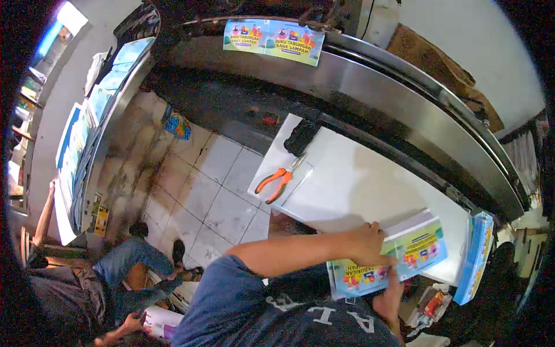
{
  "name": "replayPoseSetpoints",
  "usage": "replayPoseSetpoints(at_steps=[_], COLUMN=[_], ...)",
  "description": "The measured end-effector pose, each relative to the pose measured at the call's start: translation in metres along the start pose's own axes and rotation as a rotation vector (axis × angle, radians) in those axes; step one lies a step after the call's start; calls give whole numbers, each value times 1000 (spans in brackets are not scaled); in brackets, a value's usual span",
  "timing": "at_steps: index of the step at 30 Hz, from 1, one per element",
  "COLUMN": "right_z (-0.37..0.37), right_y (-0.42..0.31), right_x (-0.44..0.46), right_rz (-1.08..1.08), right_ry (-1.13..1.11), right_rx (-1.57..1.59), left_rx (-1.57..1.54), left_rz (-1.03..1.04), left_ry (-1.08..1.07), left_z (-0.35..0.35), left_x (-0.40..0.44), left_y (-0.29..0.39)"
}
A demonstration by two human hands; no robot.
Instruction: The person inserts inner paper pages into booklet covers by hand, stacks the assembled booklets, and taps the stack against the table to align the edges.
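My left hand (368, 244) lies closed over the yellow and blue printed sheets (421, 250), its fingers curled at their upper edge. Below it, my right hand (393, 295) pinches the lower edge of the same sheets near the middle. The sheets lie partly on a stack of white-edged paper (407, 225) at the front of the white tabletop (358, 173). Orange-handled pliers (286, 178) rest at the table's left end, beside a black object (300, 137).
Another stack of blue printed sheets (477, 257) stands at the table's right end. Two printed covers (274, 41) hang on the metal machine edge (370, 75). A seated person (69, 295) is at the lower left, near a shelf of papers (87, 127).
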State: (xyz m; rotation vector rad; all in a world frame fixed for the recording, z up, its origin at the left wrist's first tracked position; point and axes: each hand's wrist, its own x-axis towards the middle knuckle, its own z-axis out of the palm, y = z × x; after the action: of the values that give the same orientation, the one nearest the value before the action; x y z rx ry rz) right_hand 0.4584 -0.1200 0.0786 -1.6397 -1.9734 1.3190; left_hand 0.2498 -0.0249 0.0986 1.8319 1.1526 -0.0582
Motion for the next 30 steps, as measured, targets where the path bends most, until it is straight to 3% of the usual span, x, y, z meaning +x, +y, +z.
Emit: replayPoseSetpoints(at_steps=[2, 4, 5, 7, 9, 11, 12, 14, 17, 19, 21, 22, 24, 25, 26, 27, 28, 30], right_z=[-4, -40, -64, -114, -141, -136, -128, -109, -93, -95, -113, -127, -163, -171, -159, -157, -147, -129], right_y=[-37, -6, -12, -51, -95, -127, -122, -106, -104, -105, -99, -86, -28, -10, 25, 57, 55, 58], right_x=[9, 32, 42, 55, 79, 99, 107, 132, 137, 131, 119, 110, 95, 90, 91, 105, 110, 105], right_rz=[449, 349, 238, 68, -67, -281, -283, -335, -375, -435, -505, -389, -237, -183, -267, -421, -361, -172], right_ry=[465, 523, 453, 278, 139, 95, 95, -45, -43, -36, -35, -3, 64, 111, 234, 291, 316, 313], right_rx=[1089, 689, 538, 211, -228, -662, -662, -771, -822, -846, -904, -809, -740, -448, 336, 317, 291, 159], left_rx=[-122, -490, -487, -511, -648, -525, -402, -436, -501, -527, -636, -739, -783, -833, -824, -750, -671, -717], left_rz=[24, 107, 107, 173, 160, 196, 223, 209, 236, -25, 80, 189, 189, 189, 157, 274, 397, 358], left_ry=[19, 211, 222, 809, 1068, 1125, 1167, 1087, 1056, 960, 847, 749, 773, 781, 833, 896, 945, 924], left_z=[7, 17, 22, 34, 12, -7, -11, -10, -5, -8, 0, 3, 7, 12, 17, 20, 21, 21], left_x=[-6, 0, 3, 7, -18, -40, -47, -42, -34, -41, -34, -32, -34, -36, -36, -30, -28, -35], left_y=[-5, -19, -31, -48, -61, -69, -71, -79, -86, -84, -96, -101, -96, -92, -91, -89, -87, -83])
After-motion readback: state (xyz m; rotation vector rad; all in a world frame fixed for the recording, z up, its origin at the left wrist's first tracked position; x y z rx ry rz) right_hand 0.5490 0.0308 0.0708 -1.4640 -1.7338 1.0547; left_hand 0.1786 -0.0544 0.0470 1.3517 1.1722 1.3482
